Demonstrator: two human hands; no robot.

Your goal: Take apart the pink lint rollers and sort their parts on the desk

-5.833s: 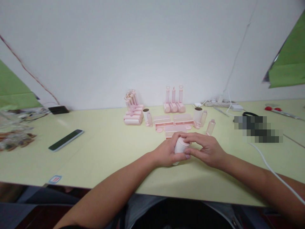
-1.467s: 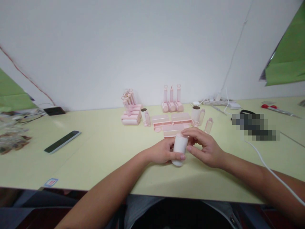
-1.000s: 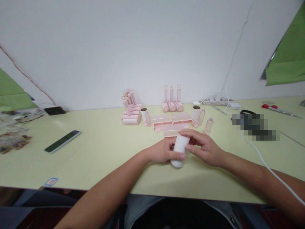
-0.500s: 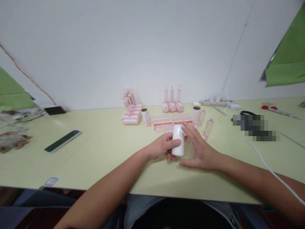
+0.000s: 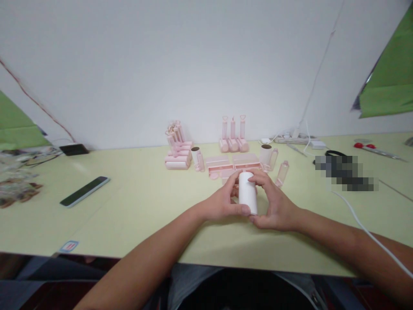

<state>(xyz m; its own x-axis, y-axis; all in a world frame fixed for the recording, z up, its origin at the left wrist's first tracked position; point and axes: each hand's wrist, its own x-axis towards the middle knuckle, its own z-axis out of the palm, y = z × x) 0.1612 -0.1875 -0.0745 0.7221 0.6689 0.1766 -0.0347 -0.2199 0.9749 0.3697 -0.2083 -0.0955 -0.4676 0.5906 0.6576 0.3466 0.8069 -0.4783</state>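
Pale table point(image 5: 145, 189), white roll point(image 5: 248, 194) (in both hands point(image 5: 222, 203) point(image 5: 276, 207))

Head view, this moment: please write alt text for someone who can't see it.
A person's left-hand grip and right-hand grip hold a slightly tilted white cylinder over a pale yellow-green table. Beyond it sit pink parts and, near the wall, three pink pieces with upright handles; a dark-screened device lies off to the left.

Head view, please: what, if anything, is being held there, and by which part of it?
The white roll: left grip on its left side, right grip on its right, near both ends.
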